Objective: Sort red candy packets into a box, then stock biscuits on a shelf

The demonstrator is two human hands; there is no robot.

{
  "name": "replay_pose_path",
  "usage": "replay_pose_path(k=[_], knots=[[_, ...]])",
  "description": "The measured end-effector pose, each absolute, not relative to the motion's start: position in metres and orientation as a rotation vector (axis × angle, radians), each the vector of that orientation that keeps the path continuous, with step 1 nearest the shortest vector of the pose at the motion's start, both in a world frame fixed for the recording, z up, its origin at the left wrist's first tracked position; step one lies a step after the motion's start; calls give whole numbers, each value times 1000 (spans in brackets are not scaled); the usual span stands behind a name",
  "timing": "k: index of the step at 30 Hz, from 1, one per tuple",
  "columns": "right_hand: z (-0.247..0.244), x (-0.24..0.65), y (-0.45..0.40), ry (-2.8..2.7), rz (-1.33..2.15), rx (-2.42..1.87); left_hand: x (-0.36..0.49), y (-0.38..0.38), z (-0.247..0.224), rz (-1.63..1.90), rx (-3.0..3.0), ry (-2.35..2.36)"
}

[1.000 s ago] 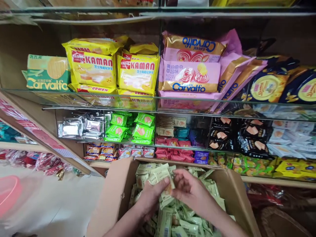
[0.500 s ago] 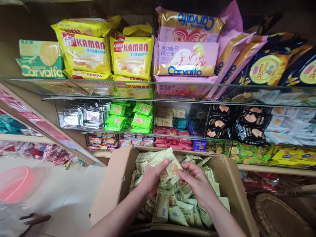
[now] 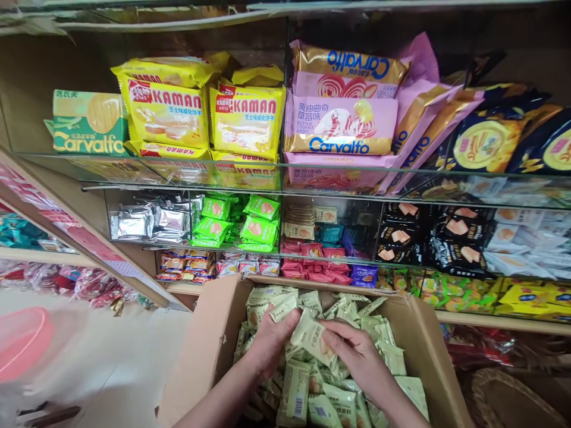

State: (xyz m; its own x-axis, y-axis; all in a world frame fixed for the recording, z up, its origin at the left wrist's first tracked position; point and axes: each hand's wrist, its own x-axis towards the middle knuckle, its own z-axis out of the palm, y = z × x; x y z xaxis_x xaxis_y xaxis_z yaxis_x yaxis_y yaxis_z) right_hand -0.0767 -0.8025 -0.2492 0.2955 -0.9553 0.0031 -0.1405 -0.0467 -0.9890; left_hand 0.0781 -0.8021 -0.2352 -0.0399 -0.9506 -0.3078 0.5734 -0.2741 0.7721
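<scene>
Both hands are over an open cardboard box (image 3: pixel 196 356) full of small pale-green snack packets (image 3: pixel 297 389). My left hand (image 3: pixel 271 337) is closed on a pale-green snack packet (image 3: pixel 285 304), its thumb pressed over the top. My right hand (image 3: pixel 354 348) pinches another packet (image 3: pixel 312 340) by its right side, the printed face turned up. This packet's left end lies close to my left thumb; whether the thumb touches it I cannot tell. My right hand's lower fingers are partly hidden.
Behind the box stands a glass shelf (image 3: pixel 250 172) with yellow wafer packs (image 3: pixel 167 116) and pink cookie packs (image 3: pixel 343 122). Lower compartments hold green packets (image 3: pixel 212 229), black packets (image 3: pixel 459 229) and others. A pink basin (image 3: pixel 22 345) is at left, a wicker basket (image 3: pixel 513 386) at right.
The two packets held together have come apart: one stays in my left hand, the other has shifted slightly down in my right. The view has tilted up a little.
</scene>
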Motion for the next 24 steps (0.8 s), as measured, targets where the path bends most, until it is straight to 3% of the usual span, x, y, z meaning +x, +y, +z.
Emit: replay_pose_path(k=[15, 20, 24], knots=[[-245, -71, -799, 1118, -731, -1425, 81, -804, -242, -1498, 1122, -546], [-199, -86, -814, 1228, -604, -1646, 88, -809, -236, -1500, 1042, -519], [-148, -99, -856, 1500, -780, -2045, 93, -812, -242, -1473, 1079, -536]])
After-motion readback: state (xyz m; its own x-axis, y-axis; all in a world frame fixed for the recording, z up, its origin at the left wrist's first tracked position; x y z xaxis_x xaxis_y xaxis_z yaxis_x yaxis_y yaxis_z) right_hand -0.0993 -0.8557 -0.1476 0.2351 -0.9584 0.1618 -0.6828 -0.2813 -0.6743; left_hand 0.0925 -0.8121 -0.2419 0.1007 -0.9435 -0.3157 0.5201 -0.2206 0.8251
